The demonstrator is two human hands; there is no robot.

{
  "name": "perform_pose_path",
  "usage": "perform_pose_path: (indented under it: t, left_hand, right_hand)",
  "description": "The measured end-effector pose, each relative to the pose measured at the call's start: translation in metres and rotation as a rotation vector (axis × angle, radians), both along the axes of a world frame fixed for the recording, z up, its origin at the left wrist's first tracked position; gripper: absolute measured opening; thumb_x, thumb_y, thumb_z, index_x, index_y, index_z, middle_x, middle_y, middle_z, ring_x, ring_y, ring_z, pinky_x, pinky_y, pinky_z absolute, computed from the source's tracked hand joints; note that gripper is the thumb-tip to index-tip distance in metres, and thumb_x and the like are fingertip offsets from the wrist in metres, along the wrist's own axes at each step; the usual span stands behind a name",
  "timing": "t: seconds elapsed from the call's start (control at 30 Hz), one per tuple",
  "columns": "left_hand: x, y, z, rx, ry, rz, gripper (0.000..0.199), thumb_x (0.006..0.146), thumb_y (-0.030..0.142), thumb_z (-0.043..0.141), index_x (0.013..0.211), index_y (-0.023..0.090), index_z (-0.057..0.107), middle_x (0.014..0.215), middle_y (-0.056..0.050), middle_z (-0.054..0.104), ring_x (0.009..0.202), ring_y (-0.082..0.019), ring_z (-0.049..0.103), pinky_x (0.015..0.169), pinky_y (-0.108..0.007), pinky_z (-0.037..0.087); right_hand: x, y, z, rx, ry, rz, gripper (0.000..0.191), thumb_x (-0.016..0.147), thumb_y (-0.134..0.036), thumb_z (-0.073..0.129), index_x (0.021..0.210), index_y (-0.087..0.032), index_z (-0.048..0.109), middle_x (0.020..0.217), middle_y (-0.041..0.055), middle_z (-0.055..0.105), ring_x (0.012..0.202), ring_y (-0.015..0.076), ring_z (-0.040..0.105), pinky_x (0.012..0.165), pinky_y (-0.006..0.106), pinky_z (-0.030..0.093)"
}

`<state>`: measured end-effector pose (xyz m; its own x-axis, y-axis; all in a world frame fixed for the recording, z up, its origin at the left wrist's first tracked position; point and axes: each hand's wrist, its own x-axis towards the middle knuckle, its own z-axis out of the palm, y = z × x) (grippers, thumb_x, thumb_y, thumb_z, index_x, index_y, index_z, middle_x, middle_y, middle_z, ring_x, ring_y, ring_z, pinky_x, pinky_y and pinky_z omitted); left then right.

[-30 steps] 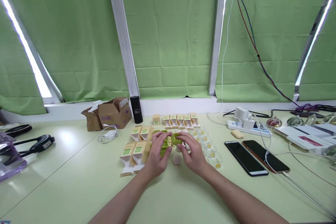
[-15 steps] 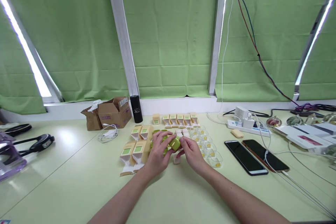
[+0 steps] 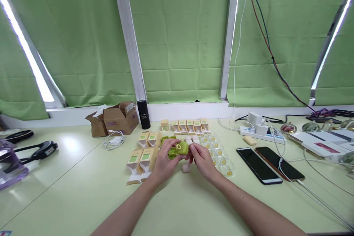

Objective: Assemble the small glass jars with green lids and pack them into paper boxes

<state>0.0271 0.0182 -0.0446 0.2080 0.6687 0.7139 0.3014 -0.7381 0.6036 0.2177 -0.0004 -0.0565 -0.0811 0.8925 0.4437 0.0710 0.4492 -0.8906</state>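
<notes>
Pinching a green case (image 3: 183, 148) over the table (image 3: 177, 206) with left hand (image 3: 165, 159), with right hand (image 3: 201, 158) bunched at its 3 o'clock edge (grip unclear), so probably midway, with open boxes (image 3: 149, 155) at 9 and more cases (image 3: 172, 152) left unheld alongside.

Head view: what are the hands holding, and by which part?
A green piece: left hand on its left side, right hand at its right end.

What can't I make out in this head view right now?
All in the head view:
Other green pieces, partly hidden by the left hand and the held green piece.
Whether the right hand grips anything: the hand itself hides it.
Print on small boxes: too small.
Purple object: cut off by the left edge.
</notes>
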Motion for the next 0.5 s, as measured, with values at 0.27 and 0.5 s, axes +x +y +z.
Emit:
perform_pose_path:
  t: [0.27, 0.5]
  left_hand:
    - [-0.002, 0.013, -0.002, -0.408, -0.303, -0.17, 0.061, 0.082, 0.046, 0.089, 0.134, 0.022, 0.071, 0.124, -0.011, 0.073, 0.103, -0.023, 0.071, 0.093, -0.036, 0.059]
    - [-0.003, 0.018, -0.006, -0.583, -0.622, -0.344, 0.068, 0.07, 0.043, 0.1, 0.127, 0.02, 0.071, 0.12, -0.011, 0.077, 0.106, -0.023, 0.074, 0.095, -0.035, 0.06]
  right_hand:
    - [0.008, -0.008, 0.011, 0.141, -0.667, -0.275, 0.016, 0.091, -0.018, 0.063, 0.102, -0.022, 0.074, 0.097, 0.0067, 0.076, 0.095, 0.0252, 0.066, 0.079, 0.035, 0.046]
    - [0.005, -0.014, 0.012, 0.242, -0.94, -0.194, 0.035, 0.083, -0.018, 0.07, 0.117, -0.019, 0.076, 0.113, 0.0094, 0.077, 0.11, 0.0295, 0.06, 0.093, 0.04, 0.047]
